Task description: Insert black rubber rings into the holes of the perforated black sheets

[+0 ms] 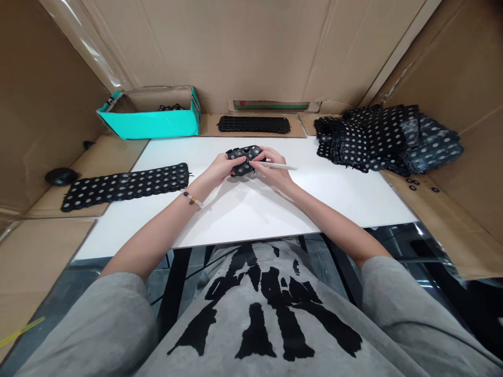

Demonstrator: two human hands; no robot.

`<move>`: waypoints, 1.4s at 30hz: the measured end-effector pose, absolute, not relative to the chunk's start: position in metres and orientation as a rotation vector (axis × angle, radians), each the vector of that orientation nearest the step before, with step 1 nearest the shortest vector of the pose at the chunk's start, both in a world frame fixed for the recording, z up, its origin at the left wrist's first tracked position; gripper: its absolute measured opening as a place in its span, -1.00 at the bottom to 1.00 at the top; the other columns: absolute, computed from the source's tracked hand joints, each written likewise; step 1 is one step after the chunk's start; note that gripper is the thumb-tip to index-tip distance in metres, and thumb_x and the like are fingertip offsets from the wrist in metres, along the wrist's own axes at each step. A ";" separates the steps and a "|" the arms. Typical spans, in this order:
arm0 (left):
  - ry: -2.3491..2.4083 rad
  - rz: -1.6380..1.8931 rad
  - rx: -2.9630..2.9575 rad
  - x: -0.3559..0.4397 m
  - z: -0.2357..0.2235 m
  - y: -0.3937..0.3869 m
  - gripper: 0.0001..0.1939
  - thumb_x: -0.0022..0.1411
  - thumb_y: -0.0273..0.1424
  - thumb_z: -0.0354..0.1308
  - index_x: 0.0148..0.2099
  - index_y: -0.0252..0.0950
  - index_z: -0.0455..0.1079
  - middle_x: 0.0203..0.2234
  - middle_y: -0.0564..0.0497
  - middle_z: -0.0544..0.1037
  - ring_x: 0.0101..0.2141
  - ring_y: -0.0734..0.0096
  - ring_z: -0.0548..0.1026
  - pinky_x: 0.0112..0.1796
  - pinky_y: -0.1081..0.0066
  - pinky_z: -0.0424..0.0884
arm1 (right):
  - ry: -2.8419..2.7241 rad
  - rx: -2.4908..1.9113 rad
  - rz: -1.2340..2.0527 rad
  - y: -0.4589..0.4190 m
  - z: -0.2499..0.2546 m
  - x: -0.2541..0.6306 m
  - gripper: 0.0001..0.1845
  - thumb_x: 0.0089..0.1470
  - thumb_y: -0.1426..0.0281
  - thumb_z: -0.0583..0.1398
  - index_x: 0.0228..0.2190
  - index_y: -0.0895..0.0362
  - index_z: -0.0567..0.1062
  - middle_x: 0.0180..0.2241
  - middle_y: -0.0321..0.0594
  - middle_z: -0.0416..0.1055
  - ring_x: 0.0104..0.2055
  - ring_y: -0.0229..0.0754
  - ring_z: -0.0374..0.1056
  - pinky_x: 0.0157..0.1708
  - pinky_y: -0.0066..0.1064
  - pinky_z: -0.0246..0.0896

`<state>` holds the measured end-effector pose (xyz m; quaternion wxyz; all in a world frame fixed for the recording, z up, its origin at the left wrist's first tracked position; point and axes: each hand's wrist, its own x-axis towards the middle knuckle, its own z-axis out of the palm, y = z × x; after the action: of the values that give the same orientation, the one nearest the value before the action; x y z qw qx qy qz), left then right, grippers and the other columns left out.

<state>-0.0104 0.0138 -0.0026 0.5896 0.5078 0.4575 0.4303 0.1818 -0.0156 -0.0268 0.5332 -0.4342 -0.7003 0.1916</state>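
Observation:
Over the middle of the white table, my left hand grips a small black piece with rows of round grey dots, thumb on top. My right hand is closed around a thin white pen-like stick, whose tip end is by the piece; its fingers also touch the piece's right edge. What the tip touches is too small to make out. Left of my hands lies a long black strip with the same dot pattern, partly on cardboard.
A turquoise box with small black parts stands back left. Behind my hands lies another black strip. Dotted black sheets are heaped at right, near several small black rings. A black round object sits far left. Cardboard walls surround the table.

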 end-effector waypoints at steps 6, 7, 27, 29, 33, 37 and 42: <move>1.022 0.985 1.172 -0.010 0.000 0.013 -0.67 -0.06 -0.40 0.52 -0.23 -0.39 0.55 -0.39 -0.08 0.63 -0.34 0.25 0.60 -0.24 0.34 0.48 | -1.939 -0.949 -0.011 -0.018 -0.021 0.190 -0.67 0.23 0.03 0.25 -0.35 0.01 0.63 0.17 -0.10 0.44 0.26 0.12 0.22 0.19 0.04 0.25; 1.025 0.975 1.174 -0.010 0.000 0.014 -0.68 -0.06 -0.40 0.51 -0.25 -0.39 0.55 -0.40 -0.08 0.63 -0.36 0.27 0.59 -0.25 0.34 0.48 | -1.978 -0.926 -0.033 -0.018 -0.020 0.191 -0.66 0.26 0.04 0.22 -0.34 0.00 0.63 0.12 -0.10 0.48 0.22 0.10 0.25 0.18 0.03 0.25; 1.174 0.969 1.177 -0.008 -0.009 0.017 -0.71 -0.19 -0.43 0.50 -0.37 -0.38 0.54 -0.48 -0.03 0.59 -0.38 0.27 0.55 -0.25 0.32 0.46 | -2.245 -0.900 -0.074 -0.012 -0.027 0.187 -0.54 0.39 0.07 0.05 -0.39 -0.02 0.60 -0.22 -0.15 0.61 -0.03 -0.02 0.36 0.05 -0.08 0.18; 1.175 0.965 1.177 -0.008 -0.010 0.018 -0.72 -0.18 -0.43 0.49 -0.37 -0.38 0.54 -0.49 -0.03 0.59 -0.38 0.27 0.55 -0.24 0.31 0.46 | -2.252 -0.893 -0.079 -0.012 -0.027 0.188 -0.52 0.39 0.04 0.05 -0.40 -0.02 0.59 -0.23 -0.17 0.61 -0.04 -0.02 0.35 0.04 -0.08 0.17; 1.203 0.951 1.189 -0.008 -0.010 0.018 -0.75 -0.16 -0.42 0.47 -0.39 -0.37 0.52 -0.51 -0.03 0.58 -0.42 0.29 0.53 -0.29 0.33 0.44 | -2.267 -0.865 -0.087 -0.011 -0.024 0.190 -0.49 0.37 -0.02 0.05 -0.42 -0.02 0.57 -0.23 -0.18 0.61 -0.06 -0.03 0.35 0.04 -0.07 0.16; 1.205 0.978 1.200 -0.007 -0.009 0.016 -0.74 -0.17 -0.40 0.48 -0.40 -0.35 0.51 -0.52 -0.01 0.57 -0.40 0.26 0.54 -0.29 0.33 0.44 | -2.280 -0.854 -0.068 -0.010 -0.023 0.190 -0.48 0.33 -0.07 0.08 -0.45 -0.01 0.55 -0.24 -0.18 0.60 -0.08 -0.02 0.35 0.05 -0.05 0.16; 1.215 0.982 1.213 -0.006 -0.008 0.015 -0.71 -0.18 -0.40 0.50 -0.38 -0.34 0.52 -0.52 -0.01 0.57 -0.41 0.25 0.54 -0.30 0.33 0.44 | -2.254 -0.868 -0.042 -0.009 -0.026 0.189 -0.49 0.35 -0.05 0.06 -0.45 -0.03 0.55 -0.25 -0.17 0.60 -0.09 -0.02 0.35 0.06 -0.03 0.16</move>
<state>-0.0061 0.0150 -0.0082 0.5496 0.5123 0.5133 0.4147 0.1888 -0.0088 -0.0256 0.3548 -0.3359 -0.8723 -0.0163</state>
